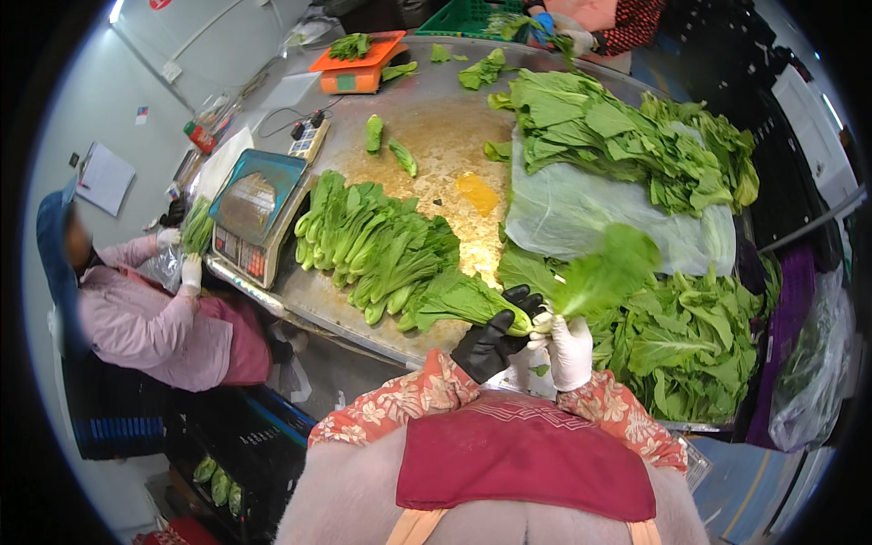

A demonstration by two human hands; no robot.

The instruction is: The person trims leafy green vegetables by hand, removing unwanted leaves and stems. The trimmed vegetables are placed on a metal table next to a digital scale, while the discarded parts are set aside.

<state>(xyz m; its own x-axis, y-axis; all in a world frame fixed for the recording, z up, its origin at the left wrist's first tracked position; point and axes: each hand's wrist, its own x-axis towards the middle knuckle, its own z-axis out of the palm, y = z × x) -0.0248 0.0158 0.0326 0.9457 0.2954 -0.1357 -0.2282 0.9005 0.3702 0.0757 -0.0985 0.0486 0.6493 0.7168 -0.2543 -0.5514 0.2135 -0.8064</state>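
My left hand (pixel 492 338), in a black glove, grips a head of leafy greens (pixel 470 300) near its pale base, with the leaves pointing left. Right beside it, my right hand (pixel 569 349), in a white glove, pinches the stalk of a single loose leaf (pixel 610 269), slightly blurred. The fingertips of both hands meet at the base of the head. To the left lies a row of trimmed green heads (pixel 371 245) with stalk ends towards me. A large heap of loose leaves (pixel 681 347) lies to the right of my right hand.
A digital scale (pixel 255 197) stands left on the metal table (pixel 422 109), an orange scale (pixel 357 65) farther back. More greens (pixel 613 136) lie on plastic sheeting (pixel 579 211). A co-worker (pixel 157 306) at left holds a bunch; another person's gloved hands (pixel 572 37) work at the far edge.
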